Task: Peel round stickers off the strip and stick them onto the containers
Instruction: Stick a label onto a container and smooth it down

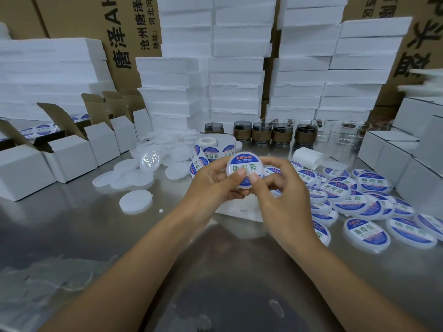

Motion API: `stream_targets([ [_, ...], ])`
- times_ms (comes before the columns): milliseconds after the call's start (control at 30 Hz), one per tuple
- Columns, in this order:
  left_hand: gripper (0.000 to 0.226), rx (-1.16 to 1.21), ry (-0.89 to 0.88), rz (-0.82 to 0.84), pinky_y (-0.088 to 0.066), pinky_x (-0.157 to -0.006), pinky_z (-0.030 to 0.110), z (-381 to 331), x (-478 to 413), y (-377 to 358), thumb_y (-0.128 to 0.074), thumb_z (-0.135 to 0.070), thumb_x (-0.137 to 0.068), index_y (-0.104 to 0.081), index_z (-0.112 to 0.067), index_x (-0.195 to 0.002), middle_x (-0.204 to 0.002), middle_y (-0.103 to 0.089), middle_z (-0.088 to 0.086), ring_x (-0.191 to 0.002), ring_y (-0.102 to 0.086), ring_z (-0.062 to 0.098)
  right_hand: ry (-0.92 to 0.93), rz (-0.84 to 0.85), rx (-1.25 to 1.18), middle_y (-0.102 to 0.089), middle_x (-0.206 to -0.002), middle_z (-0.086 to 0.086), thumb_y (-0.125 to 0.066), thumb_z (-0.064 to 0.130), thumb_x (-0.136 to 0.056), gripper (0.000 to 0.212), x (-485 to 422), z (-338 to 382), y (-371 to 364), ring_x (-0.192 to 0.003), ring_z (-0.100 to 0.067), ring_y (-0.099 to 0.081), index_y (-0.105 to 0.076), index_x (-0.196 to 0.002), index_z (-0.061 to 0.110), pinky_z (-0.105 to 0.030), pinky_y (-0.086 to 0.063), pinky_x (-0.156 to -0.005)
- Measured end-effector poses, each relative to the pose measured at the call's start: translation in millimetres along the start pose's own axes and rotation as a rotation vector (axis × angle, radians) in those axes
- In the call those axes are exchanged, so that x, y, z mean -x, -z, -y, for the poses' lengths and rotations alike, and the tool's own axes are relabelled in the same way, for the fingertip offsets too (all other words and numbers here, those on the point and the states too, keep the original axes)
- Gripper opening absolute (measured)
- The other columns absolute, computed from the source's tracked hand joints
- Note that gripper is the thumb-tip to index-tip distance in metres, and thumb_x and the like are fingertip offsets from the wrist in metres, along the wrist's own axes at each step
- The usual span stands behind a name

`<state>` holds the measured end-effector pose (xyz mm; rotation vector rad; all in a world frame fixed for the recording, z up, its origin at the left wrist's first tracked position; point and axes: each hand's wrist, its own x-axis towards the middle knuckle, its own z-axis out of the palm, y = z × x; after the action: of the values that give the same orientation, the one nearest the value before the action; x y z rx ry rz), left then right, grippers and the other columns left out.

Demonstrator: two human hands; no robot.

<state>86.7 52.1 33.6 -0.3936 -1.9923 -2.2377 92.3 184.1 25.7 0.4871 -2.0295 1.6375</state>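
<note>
A round white container (243,165) with a blue and white sticker on its face is held up above the steel table, between both hands. My left hand (211,185) grips it from the left and below, thumb pressed on the sticker's lower edge. My right hand (275,185) holds it from the right, thumb on the lower part of the sticker. Behind the hands lies the sticker strip (211,152), unrolled from a white roll (207,141). Several plain white containers (134,173) lie to the left, and a pile of stickered containers (354,195) lies to the right.
White cardboard boxes (72,154) stand open at the left and closed ones (407,159) at the right. Tall foam stacks (235,75) fill the back. Dark glass cups (263,133) line the table's far side. A loose white lid (135,201) lies left of my arms on the steel table (84,236).
</note>
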Motion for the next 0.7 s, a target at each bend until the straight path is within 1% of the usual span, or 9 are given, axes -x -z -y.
stream_targets([
  [100,0.017,0.034,0.01,-0.039,-0.057,-0.072,0.026,-1.5,-0.7,-1.3,-0.062,-0.02,-0.088,-0.066,-0.021,-0.104,-0.084,-0.074,0.004,-0.068,-0.066,0.014,-0.029,-0.035,0.0,-0.066,-0.061,0.008,-0.061,0.021,-0.088,0.02,-3.4,-3.5,3.1,-0.068,-0.004,-0.063,-0.052,-0.093,0.039,-0.019,-0.045,-0.062],
  [233,0.015,0.205,0.014,-0.275,-0.055,-0.064,0.021,-9.9,-7.4,13.3,-0.06,-0.02,-0.09,-0.067,-0.016,-0.102,-0.078,-0.071,0.0,-0.066,-0.067,0.014,-0.07,-0.171,0.073,-0.064,-0.067,0.006,-0.058,0.02,-0.09,0.019,-14.6,-11.3,21.2,-0.066,-0.001,-0.06,-0.051,-0.095,0.037,-0.007,-0.041,-0.059],
  [300,0.01,0.213,-0.009,-0.427,-0.054,-0.062,0.022,-13.0,-12.4,28.4,-0.059,-0.019,-0.091,-0.066,-0.016,-0.098,-0.074,-0.069,-0.002,-0.066,-0.065,0.013,-0.116,-0.225,0.182,-0.061,-0.07,0.007,-0.056,0.021,-0.091,0.016,-19.4,-17.2,34.7,-0.076,-0.006,-0.059,-0.052,-0.1,0.033,-0.021,-0.047,-0.07],
  [367,0.008,0.038,-0.019,-0.574,-0.052,-0.066,0.021,-9.7,-17.7,42.1,-0.057,-0.017,-0.093,-0.063,-0.02,-0.096,-0.085,-0.067,-0.001,-0.075,-0.062,0.014,-0.165,-0.243,0.353,-0.061,-0.075,0.002,-0.054,0.023,-0.092,0.022,-20.8,-24.8,46.0,-0.093,-0.02,-0.055,-0.054,-0.113,0.024,-0.037,-0.045,-0.078],
  [467,0.012,-0.483,-0.067,-0.673,-0.043,-0.071,0.011,2.9,-22.0,57.4,-0.054,-0.015,-0.094,-0.059,-0.023,-0.1,-0.105,-0.061,-0.002,-0.086,-0.056,0.007,-0.217,-0.241,0.61,-0.064,-0.093,-0.011,-0.052,0.026,-0.092,0.036,-22.5,-33.4,55.4,-0.103,-0.027,-0.05,-0.05,-0.127,0.017,-0.041,-0.041,-0.086],
  [500,0.015,-0.633,-0.072,-0.664,-0.04,-0.073,0.009,6.8,-21.8,61.3,-0.053,-0.014,-0.094,-0.059,-0.022,-0.105,-0.111,-0.06,-0.002,-0.088,-0.054,0.005,-0.234,-0.238,0.668,-0.064,-0.097,-0.015,-0.051,0.027,-0.092,0.039,-23.1,-34.5,56.5,-0.104,-0.028,-0.051,-0.048,-0.129,0.016,-0.043,-0.041,-0.088],
  [567,0.025,-0.842,-0.063,-0.613,-0.038,-0.087,0.017,15.0,-21.2,69.1,-0.052,-0.012,-0.094,-0.058,-0.016,-0.118,-0.122,-0.058,0.001,-0.103,-0.053,0.01,-0.254,-0.221,0.76,-0.065,-0.099,-0.017,-0.05,0.027,-0.091,0.042,-23.7,-35.4,57.9,-0.105,-0.031,-0.05,-0.046,-0.131,0.014,-0.044,-0.039,-0.09],
  [633,0.033,-0.993,-0.018,-0.534,-0.035,-0.101,0.029,21.2,-20.5,74.9,-0.051,-0.011,-0.094,-0.053,-0.012,-0.127,-0.134,-0.052,0.005,-0.122,-0.046,0.019,-0.257,-0.196,0.844,-0.065,-0.098,-0.017,-0.05,0.026,-0.09,0.038,-23.0,-34.8,58.7,-0.106,-0.032,-0.049,-0.051,-0.126,0.013,-0.042,-0.037,-0.089],
  [700,0.038,-1.125,0.036,-0.43,-0.029,-0.108,0.034,25.2,-19.4,77.8,-0.049,-0.012,-0.095,-0.049,-0.01,-0.133,-0.142,-0.045,0.008,-0.132,-0.038,0.024,-0.231,-0.181,0.925,-0.065,-0.096,-0.018,-0.051,0.023,-0.09,0.03,-21.1,-32.9,58.4,-0.105,-0.034,-0.049,-0.059,-0.116,0.012,-0.043,-0.036,-0.086],
])
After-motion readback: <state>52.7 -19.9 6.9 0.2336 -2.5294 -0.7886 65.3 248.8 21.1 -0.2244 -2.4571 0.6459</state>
